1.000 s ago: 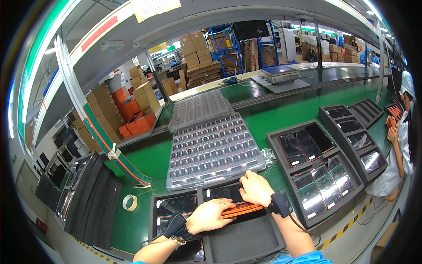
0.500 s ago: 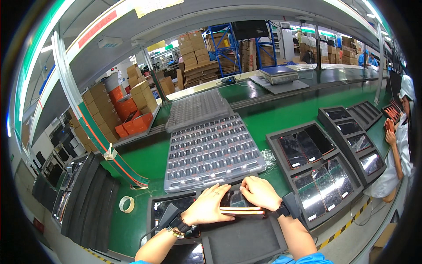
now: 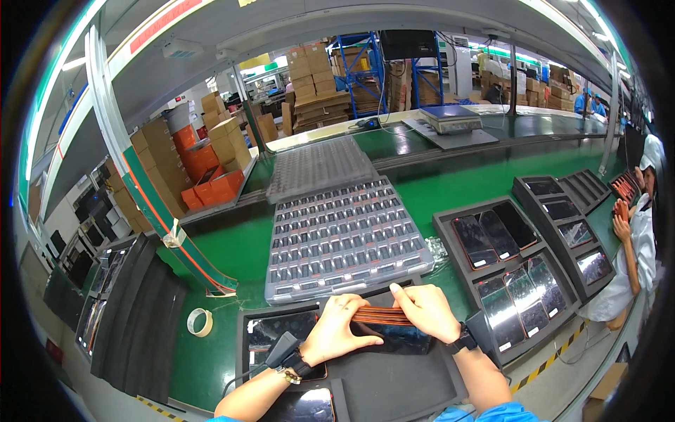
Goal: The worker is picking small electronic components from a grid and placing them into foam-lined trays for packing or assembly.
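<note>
A stack of several thin smartphones (image 3: 385,316) with orange edges is held between my two hands above a black foam tray (image 3: 394,383). My left hand (image 3: 336,329) is closed on the stack's left end, its thumb across the dark glass of the nearest phone. Around the right end, my right hand (image 3: 427,314) is closed, thumb up near the top edge. The stack is tilted, with its orange edges upward and one dark screen toward me. Other phones (image 3: 285,330) lie in the tray's left compartments, partly hidden by my left arm.
Beyond my hands sits a clear plastic tray (image 3: 341,239) with rows of small dark parts. Foam trays with phones (image 3: 506,281) stand on the right, stacked foam trays (image 3: 130,316) on the left. A tape roll (image 3: 200,322) lies on the green bench. A co-worker (image 3: 643,225) works at far right.
The phone stack has tipped up: several orange edges and a dark face now show, where it lay flatter before. My right thumb has risen to its top edge. The view has shifted slightly.
</note>
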`<action>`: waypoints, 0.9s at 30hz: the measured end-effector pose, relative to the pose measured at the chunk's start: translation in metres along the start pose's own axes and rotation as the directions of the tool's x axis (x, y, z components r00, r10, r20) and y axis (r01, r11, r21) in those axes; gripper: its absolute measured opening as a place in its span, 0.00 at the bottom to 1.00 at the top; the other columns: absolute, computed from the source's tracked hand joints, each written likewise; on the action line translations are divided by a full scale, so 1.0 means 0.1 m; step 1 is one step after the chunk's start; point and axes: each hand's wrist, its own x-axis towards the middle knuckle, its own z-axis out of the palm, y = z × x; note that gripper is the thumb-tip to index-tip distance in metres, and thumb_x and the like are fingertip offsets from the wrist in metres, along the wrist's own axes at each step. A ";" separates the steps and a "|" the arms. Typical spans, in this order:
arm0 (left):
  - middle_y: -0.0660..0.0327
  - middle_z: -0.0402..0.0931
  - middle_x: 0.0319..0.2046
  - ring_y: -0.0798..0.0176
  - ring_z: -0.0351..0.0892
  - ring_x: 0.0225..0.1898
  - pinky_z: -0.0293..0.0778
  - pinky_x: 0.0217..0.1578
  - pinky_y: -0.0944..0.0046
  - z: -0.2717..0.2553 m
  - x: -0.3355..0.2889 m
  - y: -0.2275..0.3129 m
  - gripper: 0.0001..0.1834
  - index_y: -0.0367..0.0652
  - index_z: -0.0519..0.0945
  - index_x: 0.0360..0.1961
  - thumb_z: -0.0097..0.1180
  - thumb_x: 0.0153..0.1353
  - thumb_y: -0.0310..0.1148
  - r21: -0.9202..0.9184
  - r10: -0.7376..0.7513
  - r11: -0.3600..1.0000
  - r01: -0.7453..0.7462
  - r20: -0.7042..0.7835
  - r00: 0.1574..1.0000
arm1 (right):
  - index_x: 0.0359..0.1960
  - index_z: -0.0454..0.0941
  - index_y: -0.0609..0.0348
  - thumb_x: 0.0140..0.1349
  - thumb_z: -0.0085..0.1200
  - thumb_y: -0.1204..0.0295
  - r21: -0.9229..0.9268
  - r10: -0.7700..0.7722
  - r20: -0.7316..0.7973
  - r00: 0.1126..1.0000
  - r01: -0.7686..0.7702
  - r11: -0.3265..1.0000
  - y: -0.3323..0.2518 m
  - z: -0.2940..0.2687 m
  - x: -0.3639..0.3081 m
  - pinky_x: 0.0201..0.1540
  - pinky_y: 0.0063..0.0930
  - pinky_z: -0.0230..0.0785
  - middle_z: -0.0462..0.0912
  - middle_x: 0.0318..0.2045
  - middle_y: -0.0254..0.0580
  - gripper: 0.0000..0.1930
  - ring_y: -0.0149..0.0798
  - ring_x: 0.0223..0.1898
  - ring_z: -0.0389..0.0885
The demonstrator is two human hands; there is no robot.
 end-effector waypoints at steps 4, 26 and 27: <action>0.53 0.79 0.47 0.53 0.81 0.51 0.77 0.52 0.57 -0.03 -0.10 0.07 0.39 0.38 0.80 0.49 0.80 0.43 0.54 -0.046 -0.090 0.995 0.088 -0.038 0.995 | 0.25 0.87 0.63 0.77 0.43 0.51 0.194 0.116 0.002 0.993 -0.114 0.974 -0.06 0.06 -0.05 0.27 0.30 0.68 0.79 0.15 0.41 0.32 0.32 0.20 0.76; 0.57 0.84 0.44 0.52 0.88 0.35 0.85 0.32 0.55 0.15 -0.47 -0.03 0.30 0.44 0.75 0.56 0.62 0.63 0.55 -0.062 0.110 0.992 -0.108 0.027 0.994 | 0.33 0.76 0.56 0.73 0.53 0.68 0.460 -0.008 -0.311 0.950 0.158 0.874 -0.33 0.17 0.97 0.27 0.18 0.56 0.68 0.22 0.22 0.09 0.19 0.24 0.62; 0.56 0.84 0.44 0.51 0.88 0.35 0.85 0.32 0.55 0.13 -0.49 -0.04 0.30 0.43 0.74 0.56 0.62 0.64 0.55 -0.078 0.098 0.992 -0.095 0.037 0.994 | 0.34 0.77 0.59 0.71 0.54 0.68 0.237 -0.052 -0.251 0.967 0.113 0.965 -0.37 0.29 1.17 0.29 0.20 0.60 0.73 0.22 0.26 0.09 0.20 0.26 0.65</action>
